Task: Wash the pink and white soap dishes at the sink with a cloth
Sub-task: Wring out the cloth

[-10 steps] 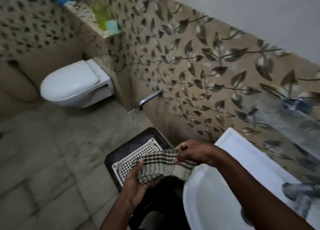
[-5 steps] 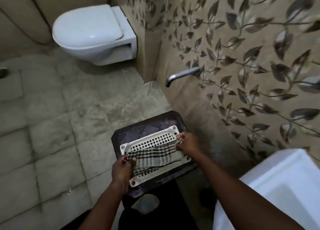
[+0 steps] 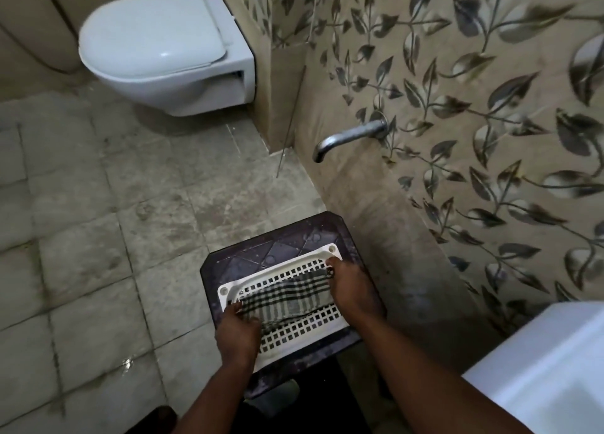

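A checked cloth lies spread across a white perforated tray that rests on a dark stool. My left hand grips the cloth's near-left end. At the cloth's far-right end my right hand pinches the fabric against the tray. The white sink shows only as a corner at the lower right. No pink or white soap dish is in view.
A white wall-hung toilet sits at the upper left over a wet grey tiled floor. A metal tap juts from the leaf-patterned wall just beyond the stool.
Both hands carried the cloth from beside the sink down onto the white tray and laid it flat. The view swung left and downward, away from the sink.
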